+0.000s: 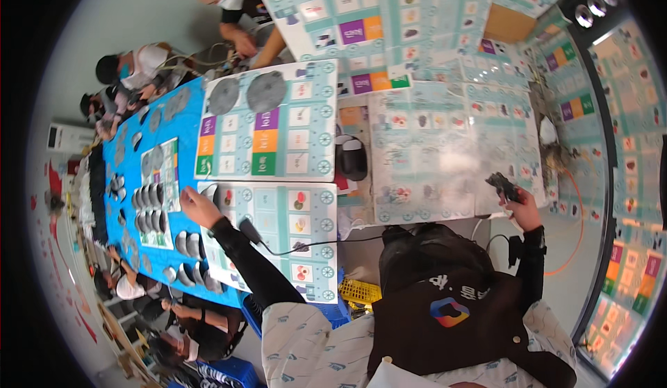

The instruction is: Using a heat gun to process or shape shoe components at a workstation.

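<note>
My left hand [201, 209] is stretched out over the left edge of a printed board [240, 252] beside the blue table. Its fingers look partly extended and nothing shows in them. Close beside them is a small dark grey curved piece [211, 192]; whether they touch it I cannot tell. My right hand [525, 211] is closed round a dark, lumpy, ragged piece [503, 185], held up near the right end of a whitish, dusty printed worktop [445, 159]. What that piece is does not show clearly.
Two grey discs [267, 92] lie on another printed board [292, 152]. Rows of dark curved pieces [148, 197] cover the blue table [182, 110]. A black rounded object [351, 159] sits between boards. A black cable [316, 248] crosses before me. Other people [233, 34] work nearby.
</note>
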A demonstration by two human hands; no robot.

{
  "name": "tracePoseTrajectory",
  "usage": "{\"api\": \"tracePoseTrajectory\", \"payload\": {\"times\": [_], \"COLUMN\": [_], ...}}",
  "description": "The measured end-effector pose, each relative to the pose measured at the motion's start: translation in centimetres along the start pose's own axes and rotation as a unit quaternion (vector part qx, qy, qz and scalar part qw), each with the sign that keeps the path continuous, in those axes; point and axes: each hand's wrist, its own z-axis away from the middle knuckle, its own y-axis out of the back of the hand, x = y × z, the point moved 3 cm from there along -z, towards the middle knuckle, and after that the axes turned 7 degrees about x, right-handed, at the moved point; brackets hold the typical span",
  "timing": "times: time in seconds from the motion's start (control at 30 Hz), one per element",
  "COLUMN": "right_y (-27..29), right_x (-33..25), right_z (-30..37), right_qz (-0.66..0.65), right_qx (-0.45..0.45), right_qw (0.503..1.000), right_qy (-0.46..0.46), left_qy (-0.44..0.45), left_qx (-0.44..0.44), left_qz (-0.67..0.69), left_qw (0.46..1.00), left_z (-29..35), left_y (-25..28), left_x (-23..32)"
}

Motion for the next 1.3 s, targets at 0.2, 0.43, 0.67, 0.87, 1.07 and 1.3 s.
{"api": "tracePoseTrajectory", "payload": {"times": [0.2, 0.43, 0.67, 0.87, 1.07, 1.3], "right_y": [-0.2, 1.9, 5.6, 9.0, 9.6, 8.0], "right_x": [-0.6, 1.0, 3.9, 6.1, 8.0, 5.8], "right_z": [0.9, 2.8, 3.8, 2.3, -1.5, -4.3], "right_qz": [0.017, 0.004, -0.002, -0.006, 0.082, 0.189], "right_qx": [0.011, 0.003, 0.027, 0.029, -0.052, -0.118], "right_qw": [1.000, 1.000, 1.000, 1.000, 0.990, 0.966], "right_qy": [-0.013, -0.020, -0.012, -0.010, 0.101, 0.134], "left_qy": [-0.046, -0.301, -0.286, -0.177, -0.211, -0.117], "left_qx": [-0.504, -0.301, -0.344, -0.463, -0.651, -0.672], "left_qz": [0.151, -0.227, -0.292, -0.097, -0.016, -0.038], "left_qw": [0.849, 0.876, 0.846, 0.863, 0.728, 0.730], "left_z": [32.3, 39.5, 39.6, 40.5, 54.0, 62.2], "left_y": [-7.4, -17.5, -19.3, -11.9, -7.1, -10.9], "left_x": [22.7, 20.2, 21.0, 26.6, 33.9, 35.0]}}
